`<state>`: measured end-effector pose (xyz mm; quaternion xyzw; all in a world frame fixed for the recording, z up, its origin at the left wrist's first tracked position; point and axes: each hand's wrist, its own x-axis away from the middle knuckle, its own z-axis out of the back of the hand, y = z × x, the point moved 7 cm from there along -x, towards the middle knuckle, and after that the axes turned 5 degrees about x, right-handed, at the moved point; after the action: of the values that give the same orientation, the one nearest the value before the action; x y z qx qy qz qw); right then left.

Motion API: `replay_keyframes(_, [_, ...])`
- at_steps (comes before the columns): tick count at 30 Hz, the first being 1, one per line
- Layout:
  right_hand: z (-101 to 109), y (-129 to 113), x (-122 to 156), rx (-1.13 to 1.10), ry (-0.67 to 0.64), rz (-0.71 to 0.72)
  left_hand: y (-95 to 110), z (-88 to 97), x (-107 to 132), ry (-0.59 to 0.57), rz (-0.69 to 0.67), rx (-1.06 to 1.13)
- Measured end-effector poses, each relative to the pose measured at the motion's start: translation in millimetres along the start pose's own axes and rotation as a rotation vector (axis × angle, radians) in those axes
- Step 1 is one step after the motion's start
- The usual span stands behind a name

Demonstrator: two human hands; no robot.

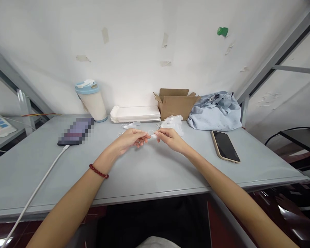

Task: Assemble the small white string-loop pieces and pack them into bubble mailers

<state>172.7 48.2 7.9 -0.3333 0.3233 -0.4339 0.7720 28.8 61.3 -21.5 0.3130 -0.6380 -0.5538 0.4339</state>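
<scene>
One small white piece (153,136) is pinched by the right hand (168,138), at that hand's nine o'clock, over the bench (155,172); the left hand (130,139) is placed just beyond, its grip unclear. The long axis cannot be told.

Wears a dark-red bracelet (98,171) of small beads, set close in a single rope-like row, around the left wrist. Has uncovered forearms (77,196), a bare right wrist (187,150), and ungloved fingers on left hand (131,139) and right hand (172,140). Shows a rounded, pale-grey patch (157,242) below the middle of the table's (150,172) front edge, seemingly clothing, too cropped to tell.
</scene>
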Motion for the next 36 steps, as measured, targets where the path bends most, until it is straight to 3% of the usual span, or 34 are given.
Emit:
replay_keyframes(8, [-5, 1, 2, 0.034, -0.024, -0.015, 3, -5.4, 2, 0.01, -0.049, -0.061])
replay_keyframes(20, [-9, 1, 1, 0.092, -0.022, 0.102, -3, -4.3, -1, 0.012, 0.017, -0.014])
replay_keyframes(26, [-8, 5, -1, 0.03, -0.054, 0.021, 14, -2.7, 3, 0.026, -0.152, -0.242])
replay_keyframes(31, [-11, 11, -1, -0.107, -0.105, -0.075, 16, -4.0, 2, 0.049, -0.22, -0.352])
replay_keyframes(36, [-3, 16, -3, 0.0, -0.041, -0.057, 19, 17.0, 1, 0.142, -0.173, -0.309])
